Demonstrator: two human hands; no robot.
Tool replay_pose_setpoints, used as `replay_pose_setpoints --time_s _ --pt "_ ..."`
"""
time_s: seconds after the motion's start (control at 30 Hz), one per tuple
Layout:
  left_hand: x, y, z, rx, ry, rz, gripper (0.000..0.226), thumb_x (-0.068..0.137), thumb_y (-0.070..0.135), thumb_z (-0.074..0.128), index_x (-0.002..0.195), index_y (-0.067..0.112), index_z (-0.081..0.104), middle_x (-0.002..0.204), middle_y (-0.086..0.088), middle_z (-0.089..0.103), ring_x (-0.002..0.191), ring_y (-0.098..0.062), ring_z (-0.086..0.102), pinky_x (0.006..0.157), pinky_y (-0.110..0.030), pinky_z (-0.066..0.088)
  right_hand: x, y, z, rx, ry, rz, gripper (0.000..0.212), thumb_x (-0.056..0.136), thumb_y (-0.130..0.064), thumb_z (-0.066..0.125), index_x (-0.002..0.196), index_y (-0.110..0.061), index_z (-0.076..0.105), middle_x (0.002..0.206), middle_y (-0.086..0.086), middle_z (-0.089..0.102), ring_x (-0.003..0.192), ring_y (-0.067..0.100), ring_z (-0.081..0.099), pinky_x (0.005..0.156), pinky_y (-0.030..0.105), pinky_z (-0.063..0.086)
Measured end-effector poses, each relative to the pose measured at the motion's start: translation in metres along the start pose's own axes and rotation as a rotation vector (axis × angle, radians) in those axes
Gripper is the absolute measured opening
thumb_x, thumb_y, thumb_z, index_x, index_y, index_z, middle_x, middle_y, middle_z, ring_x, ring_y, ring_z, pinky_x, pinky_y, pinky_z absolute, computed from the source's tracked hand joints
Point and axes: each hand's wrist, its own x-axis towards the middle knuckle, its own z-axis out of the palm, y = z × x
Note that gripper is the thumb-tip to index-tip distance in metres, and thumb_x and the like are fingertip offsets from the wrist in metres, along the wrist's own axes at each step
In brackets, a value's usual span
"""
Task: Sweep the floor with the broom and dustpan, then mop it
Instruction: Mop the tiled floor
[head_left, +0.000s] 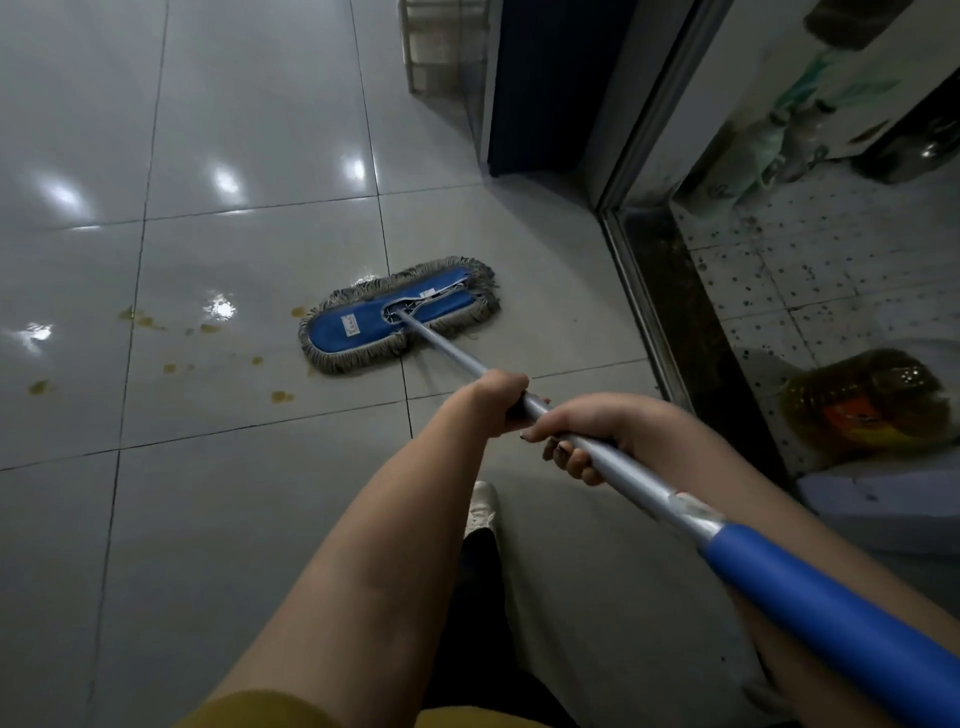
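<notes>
While yellow-brown spots (143, 319) lay on the floor (234, 493) at nine o'clock of the mop head (397, 314), a stroke through them risked smearing rather than lifting them, in my judgement, and the glossy tiles invited a slip. A swing toward three o'clock could have snagged the fringe on the metal door threshold (644, 291). The mop head lay flat at ten o'clock of the hands, well apart. The left hand (493, 402) and, just behind it, the right hand (587, 434) both gripped the grey handle (447, 351).
</notes>
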Motion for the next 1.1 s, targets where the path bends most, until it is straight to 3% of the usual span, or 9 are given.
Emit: replay_pose_setpoints --time_s 0.13,0.37,0.47,0.6,0.7,0.8,0.9,1.0,1.1 --pt "0.008 0.067 0.005 0.052 0.007 -0.028 0.018 0.097 0.016 0.042 0.086 0.003 0.047 0.066 -0.007 0.059 0.041 -0.014 0.06 0.034 -0.017 0.046 0.002 -0.056 -0.048 -0.063 -0.033 0.013 0.028 0.096 -0.022 0.049 0.073 -0.009 0.041 0.033 -0.004 0.04 0.022 0.004 0.037 0.029 0.01 0.032" --pt "0.03 0.134 0.029 -0.064 0.021 -0.057 0.024 0.099 0.017 0.041 0.081 0.003 0.047 0.07 -0.009 0.058 0.058 -0.015 0.057 0.046 -0.023 0.05 0.008 -0.108 -0.114 -0.13 -0.077 0.042 0.032 0.098 -0.025 0.047 0.072 -0.008 0.041 0.032 -0.005 0.037 0.022 0.004 0.035 0.029 0.009 0.03" --pt "0.038 0.155 0.045 -0.072 0.053 -0.075 0.031 0.099 0.024 0.044 0.076 0.004 0.047 0.05 -0.009 0.062 0.051 -0.017 0.067 0.04 -0.017 0.048 0.005 -0.121 -0.141 -0.167 -0.099 0.05 0.032 0.098 -0.027 0.045 0.072 -0.008 0.04 0.031 -0.005 0.035 0.021 0.004 0.034 0.029 0.009 0.029" --pt "0.058 0.185 0.073 -0.12 0.107 -0.07 0.033 0.099 0.025 0.043 0.074 0.005 0.048 0.071 -0.008 0.071 0.117 -0.018 0.054 0.047 -0.016 0.048 0.003 -0.139 -0.188 -0.232 -0.124 0.055 0.033 0.099 -0.027 0.043 0.071 -0.009 0.039 0.031 -0.006 0.033 0.021 0.003 0.033 0.028 0.009 0.029" --pt "0.07 0.2 0.092 -0.177 0.125 -0.058 0.027 0.099 0.021 0.044 0.079 0.003 0.048 0.061 -0.008 0.063 0.097 -0.024 0.064 0.036 -0.016 0.045 0.004 -0.148 -0.218 -0.279 -0.138 0.069 0.034 0.098 -0.024 0.045 0.068 -0.01 0.038 0.031 -0.006 0.034 0.021 0.003 0.034 0.029 0.009 0.03" --pt "0.09 0.212 0.114 -0.283 0.13 -0.032 0.028 0.098 0.02 0.044 0.079 0.0 0.045 0.066 -0.012 0.058 0.068 -0.024 0.067 0.042 -0.023 0.05 0.009 -0.156 -0.255 -0.326 -0.155 0.086 0.035 0.098 -0.021 0.045 0.065 -0.012 0.037 0.032 -0.005 0.036 0.022 0.003 0.034 0.029 0.009 0.03" --pt "0.112 0.218 0.136 -0.389 0.139 0.006 0.022 0.099 0.019 0.042 0.085 0.002 0.045 0.072 -0.012 0.057 0.072 -0.019 0.059 0.063 -0.026 0.052 0.013 -0.158 -0.286 -0.352 -0.163 0.081 0.033 0.097 -0.017 0.045 0.066 -0.012 0.036 0.032 -0.004 0.036 0.021 0.004 0.034 0.029 0.009 0.03" --pt "0.129 0.225 0.151 -0.483 0.175 0.06 0.011 0.098 0.016 0.045 0.092 0.006 0.043 0.075 -0.013 0.058 0.061 -0.017 0.061 0.053 -0.028 0.053 0.019 -0.161 -0.31 -0.38 -0.153 0.081 0.032 0.096 -0.014 0.046 0.066 -0.012 0.038 0.032 -0.004 0.037 0.021 0.004 0.034 0.029 0.009 0.031" --pt "0.143 0.24 0.164 -0.571 0.18 0.099 0.011 0.096 0.015 0.049 0.096 0.005 0.044 0.077 -0.016 0.062 0.076 -0.019 0.066 0.046 -0.03 0.054 0.022 -0.175 -0.338 -0.45 -0.15 0.099 0.035 0.096 -0.015 0.048 0.062 -0.012 0.038 0.033 -0.004 0.037 0.022 0.005 0.034 0.029 0.01 0.031"
